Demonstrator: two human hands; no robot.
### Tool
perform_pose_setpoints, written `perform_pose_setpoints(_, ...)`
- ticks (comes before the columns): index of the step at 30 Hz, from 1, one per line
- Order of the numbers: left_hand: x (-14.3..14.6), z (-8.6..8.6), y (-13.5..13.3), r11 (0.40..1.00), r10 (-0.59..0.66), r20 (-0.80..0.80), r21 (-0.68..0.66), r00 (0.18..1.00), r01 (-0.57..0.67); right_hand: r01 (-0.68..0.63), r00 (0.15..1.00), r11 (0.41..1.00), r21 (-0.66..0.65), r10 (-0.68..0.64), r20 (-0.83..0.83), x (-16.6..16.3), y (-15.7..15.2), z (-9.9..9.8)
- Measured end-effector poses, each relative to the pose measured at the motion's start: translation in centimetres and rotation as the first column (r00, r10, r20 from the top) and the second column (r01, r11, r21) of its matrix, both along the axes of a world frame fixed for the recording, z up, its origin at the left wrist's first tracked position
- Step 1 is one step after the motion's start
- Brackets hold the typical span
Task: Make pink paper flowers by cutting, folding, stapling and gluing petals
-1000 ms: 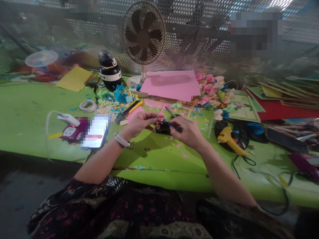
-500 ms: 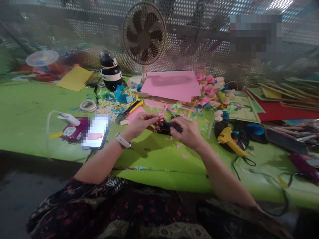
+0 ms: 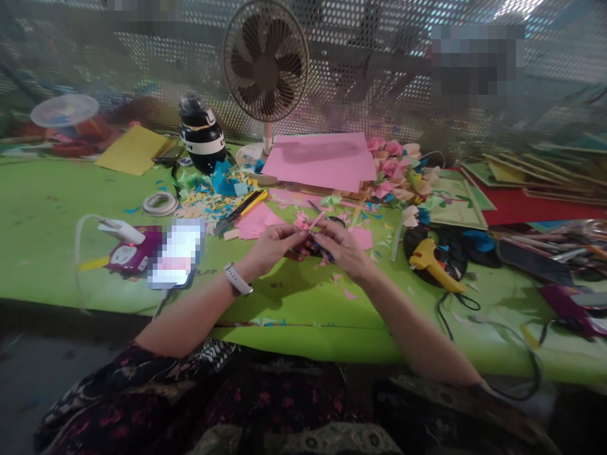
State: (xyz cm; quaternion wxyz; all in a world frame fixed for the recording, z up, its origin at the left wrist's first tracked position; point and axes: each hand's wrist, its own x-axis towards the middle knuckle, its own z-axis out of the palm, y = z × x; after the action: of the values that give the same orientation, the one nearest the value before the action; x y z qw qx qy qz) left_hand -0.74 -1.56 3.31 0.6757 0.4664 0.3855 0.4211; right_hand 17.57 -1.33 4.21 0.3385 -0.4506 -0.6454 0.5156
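Observation:
Above the green tabletop, my left hand (image 3: 279,246) pinches a small piece of pink paper (image 3: 302,222) between thumb and fingers. My right hand (image 3: 342,245) meets it fingertip to fingertip, closed on the same paper's right side, where a narrow pink strip sticks up. Something thin and dark blue shows under the right fingers, mostly hidden, and I cannot make out what it is. Just behind the right hand lie scissors (image 3: 337,221), partly covered. Pink paper squares (image 3: 258,220) lie left of my hands, beside a yellow-and-black cutter knife (image 3: 241,212).
A fan (image 3: 266,69), a black bottle (image 3: 203,142) and pink sheets (image 3: 320,158) stand or lie at the back, near paper flowers (image 3: 393,165). A phone (image 3: 176,253) and a purple power socket (image 3: 130,253) are left; a yellow glue gun (image 3: 434,264) with its cord lies right.
My right hand has turned from gripping the blue thing, fingers downward, to pinching at the pink paper beside my left fingertips. The pink paper now shows more. The view has shifted slightly.

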Motion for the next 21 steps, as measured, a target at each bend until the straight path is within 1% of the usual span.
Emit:
perform_pose_setpoints(5,-0.08,-0.09,0.13,1.000,-0.009,-0.011,-0.021,1.000,0.009,0.040,0.999,0.995,0.091,-0.040,0.000,0.14,0.02,-0.18)
perform_pose_setpoints(9,0.11,-0.34,-0.02,1.000,-0.022,-0.052,-0.021,0.998,0.021,0.039,0.999,0.998,0.053,-0.041,0.022,0.18,0.03,-0.49)
perform_pose_setpoints(11,0.28,-0.49,-0.15,1.000,-0.026,-0.057,-0.013,0.998,0.026,0.045,0.997,0.997,0.058,-0.048,0.055,0.02,-0.06,-0.70)
perform_pose_setpoints(15,0.49,-0.66,-0.28,1.000,-0.021,-0.023,-0.023,1.000,0.020,0.079,0.990,0.987,0.138,-0.094,0.103,-0.30,-0.33,-0.81)
perform_pose_setpoints(19,0.40,-0.59,-0.21,0.998,-0.039,-0.001,-0.048,0.999,0.039,0.070,0.979,0.964,0.257,-0.116,0.168,-0.24,-0.36,-0.63)
perform_pose_setpoints(21,0.32,-0.52,-0.19,0.997,-0.051,0.002,-0.049,0.999,0.051,0.064,0.973,0.955,0.291,-0.125,0.195,-0.16,-0.31,-0.51)
